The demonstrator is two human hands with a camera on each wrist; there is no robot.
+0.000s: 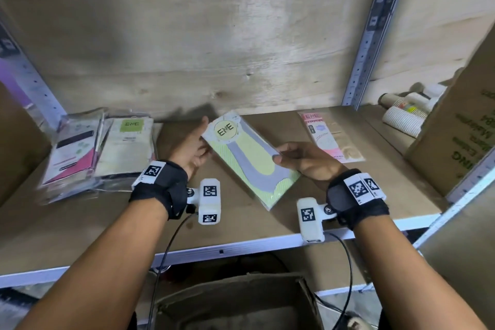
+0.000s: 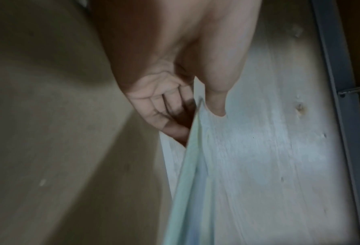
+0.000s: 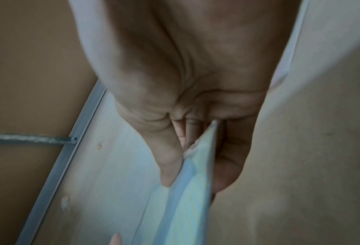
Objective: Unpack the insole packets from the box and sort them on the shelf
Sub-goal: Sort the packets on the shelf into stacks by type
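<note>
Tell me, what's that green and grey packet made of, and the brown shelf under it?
The green and grey insole packet looks like printed card in a clear glossy plastic sleeve: its edges shine. The brown shelf board looks like matte pressed fibreboard, smooth and grainless, though that is only a guess.

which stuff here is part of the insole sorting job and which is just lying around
Part of the job:
- green insole packet, held by left hand and right hand
- pink insole packet
- packet piles
- open cardboard box
- shelf

Lying about:
- paper cups
- printed carton
</note>
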